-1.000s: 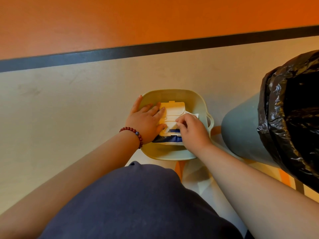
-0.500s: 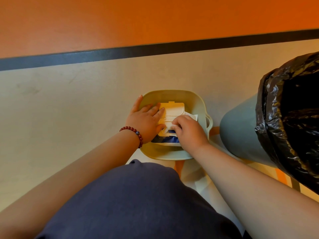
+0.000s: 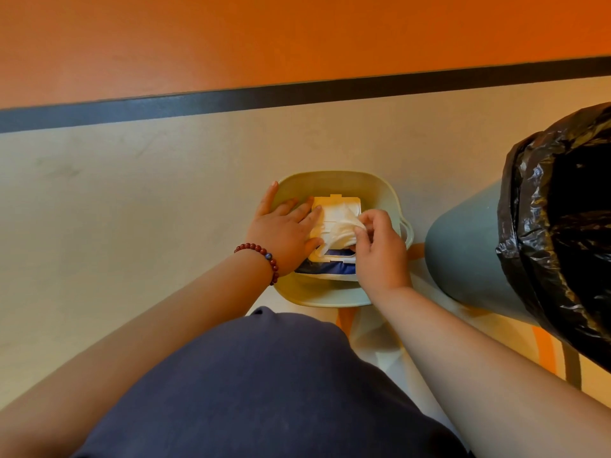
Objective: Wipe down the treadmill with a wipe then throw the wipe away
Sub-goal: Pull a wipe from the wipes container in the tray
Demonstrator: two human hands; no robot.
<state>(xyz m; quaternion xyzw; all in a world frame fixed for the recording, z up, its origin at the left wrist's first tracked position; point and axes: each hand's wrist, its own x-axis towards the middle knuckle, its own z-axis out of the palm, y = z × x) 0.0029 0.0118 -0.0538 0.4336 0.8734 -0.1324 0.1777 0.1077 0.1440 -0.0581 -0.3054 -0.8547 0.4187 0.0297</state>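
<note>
Pale floor [image 3: 132, 209] spreads wide left of the basin [image 3: 377, 196], whose right handle sits just beside the lined bin [image 3: 463, 252]. The left hand [image 3: 284, 229] presses flat on the wipe pack [image 3: 327, 267]. The right hand [image 3: 380, 256] pinches a wipe [image 3: 340, 229] rising from its opening.

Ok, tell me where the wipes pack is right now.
Head view, centre: the wipes pack lies inside the pale green basin, left of the grey bin, under the left hand, while the right hand pinches a wipe.
</note>
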